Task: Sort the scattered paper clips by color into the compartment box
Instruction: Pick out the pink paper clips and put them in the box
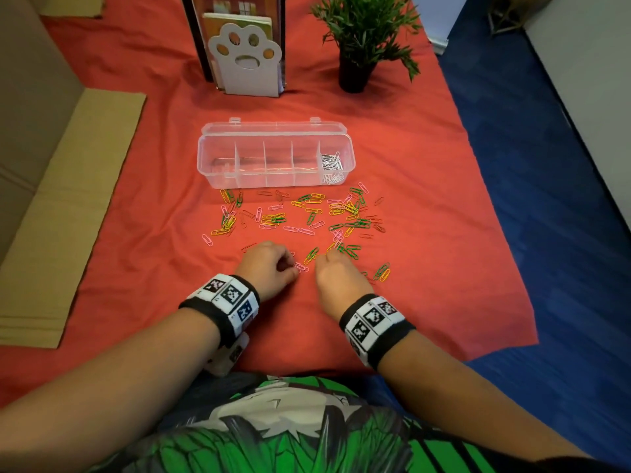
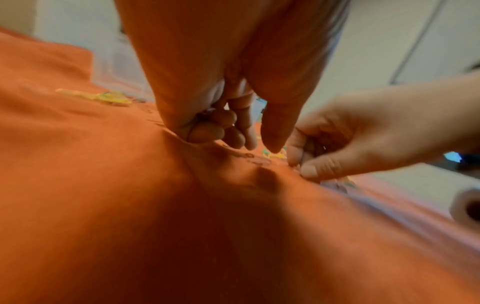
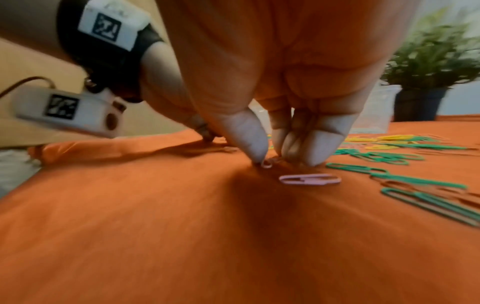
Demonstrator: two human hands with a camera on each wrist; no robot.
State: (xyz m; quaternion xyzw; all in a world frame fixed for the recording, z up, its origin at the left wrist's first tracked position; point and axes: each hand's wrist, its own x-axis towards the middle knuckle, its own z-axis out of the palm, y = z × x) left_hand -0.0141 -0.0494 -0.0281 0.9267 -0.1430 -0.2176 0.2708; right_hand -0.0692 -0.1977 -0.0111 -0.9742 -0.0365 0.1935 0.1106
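Note:
A clear compartment box [image 1: 205, 158] stands open on the red cloth, with white clips [image 1: 332, 167] in its rightmost compartment. Pink, green, yellow and red paper clips [image 1: 307, 213] lie scattered in front of it. My right hand [image 3: 275, 160] reaches down to the cloth, thumb and fingers pinching a pink clip [image 3: 267, 164]; a second pink clip [image 3: 310, 179] lies just in front. My left hand [image 1: 292, 266] sits close beside it, fingers curled into the palm [image 2: 221, 127], seemingly round small pink clips, though little of them shows.
Green clips [image 3: 389, 176] lie to the right of my right hand. A potted plant [image 1: 362, 39] and a paw-shaped holder [image 1: 247, 59] stand behind the box. Cardboard [image 1: 68, 199] lies at the left. The cloth ends at the right over blue floor [image 1: 546, 165].

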